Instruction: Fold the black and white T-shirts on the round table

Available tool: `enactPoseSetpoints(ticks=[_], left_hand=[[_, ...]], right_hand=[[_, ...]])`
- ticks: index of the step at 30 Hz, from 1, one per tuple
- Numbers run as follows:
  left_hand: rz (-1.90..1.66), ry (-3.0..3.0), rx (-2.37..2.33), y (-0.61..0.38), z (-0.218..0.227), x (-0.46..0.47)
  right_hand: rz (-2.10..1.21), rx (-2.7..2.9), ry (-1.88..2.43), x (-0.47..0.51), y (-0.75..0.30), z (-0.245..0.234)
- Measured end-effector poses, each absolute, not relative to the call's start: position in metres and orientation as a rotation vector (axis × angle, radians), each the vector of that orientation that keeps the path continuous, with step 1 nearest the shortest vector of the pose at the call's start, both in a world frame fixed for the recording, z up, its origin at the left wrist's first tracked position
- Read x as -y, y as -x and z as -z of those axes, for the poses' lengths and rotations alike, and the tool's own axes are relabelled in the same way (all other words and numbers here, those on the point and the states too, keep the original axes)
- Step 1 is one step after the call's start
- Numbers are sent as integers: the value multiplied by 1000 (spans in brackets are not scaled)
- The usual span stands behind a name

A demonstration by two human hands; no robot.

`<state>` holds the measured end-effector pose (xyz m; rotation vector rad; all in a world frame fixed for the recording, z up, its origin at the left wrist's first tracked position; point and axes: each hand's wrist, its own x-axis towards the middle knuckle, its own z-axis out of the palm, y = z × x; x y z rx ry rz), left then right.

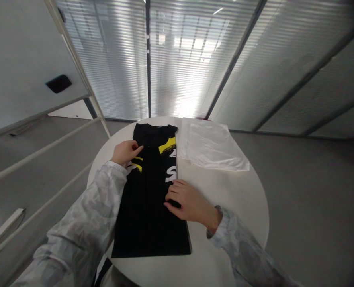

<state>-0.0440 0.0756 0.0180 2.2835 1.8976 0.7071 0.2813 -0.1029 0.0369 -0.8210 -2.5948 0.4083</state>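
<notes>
Black shirt (151, 227) runs lengthwise away from us, left hand (125, 152) farther, right hand (190, 202) nearer hem (151, 254), fingers curled narrow, grip unclear.

White letter "S" (171, 174) on black shirt (151, 233); white mark (173, 153) above it, unclear

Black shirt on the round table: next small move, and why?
Probably bring the left hand and right hand down to the bottom hem of the black shirt. It lies in a long strip, its white lettering seemingly cut off at the right edge as if folded under; the hands are at its upper left and right side, away from that hem.
</notes>
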Motion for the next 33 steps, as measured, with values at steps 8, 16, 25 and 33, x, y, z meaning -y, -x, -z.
enactPoseSetpoints(ticks=[8, 16, 25, 33], left_hand=[[-561, -2469, -1611, 35, -5, -77], [-497, -2499, -1592, 33, -4, -78], [-559, -2535, -1428, 29, -14, -72], [-576, -2535, -1529, 29, -16, -70]], right_hand=[[-588, 2561, 625, 125, -244, -37], [-358, 2742, 694, 137, -220, -33], [-272, 2784, 538, 131, -222, -21], [-360, 2772, 505, 133, -223, -25]])
